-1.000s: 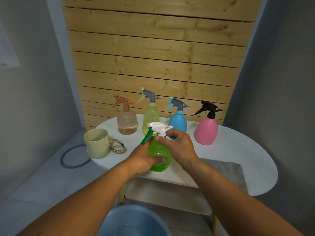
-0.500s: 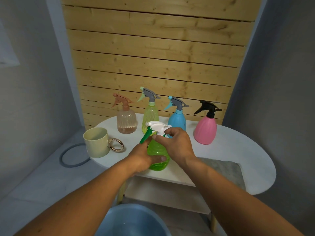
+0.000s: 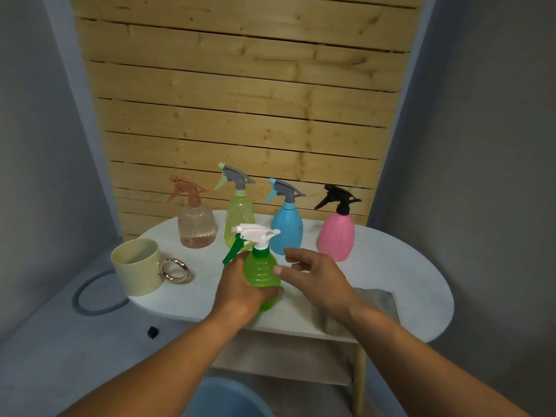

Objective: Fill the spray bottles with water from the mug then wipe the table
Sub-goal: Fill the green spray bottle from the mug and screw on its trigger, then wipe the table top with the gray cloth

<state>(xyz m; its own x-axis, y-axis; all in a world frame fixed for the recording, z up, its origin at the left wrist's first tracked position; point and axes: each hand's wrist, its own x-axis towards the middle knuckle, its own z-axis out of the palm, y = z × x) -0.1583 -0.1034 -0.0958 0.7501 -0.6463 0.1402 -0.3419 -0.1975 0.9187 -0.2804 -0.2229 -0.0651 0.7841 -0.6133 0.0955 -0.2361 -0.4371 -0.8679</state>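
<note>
At frame centre, one white table (image 3: 391, 266) is carrying five spray bottles and one cream mug (image 3: 137, 267) at left. The left hand (image 3: 240, 288) is gripping the green bottle (image 3: 261, 273), standing upright near the front edge. The right hand (image 3: 316, 279) is hovering just beside it, fingers loosely spread, holding nothing.

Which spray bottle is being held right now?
The green bottle with the white head, gripped by the left hand. The other four stand untouched behind it.
</note>
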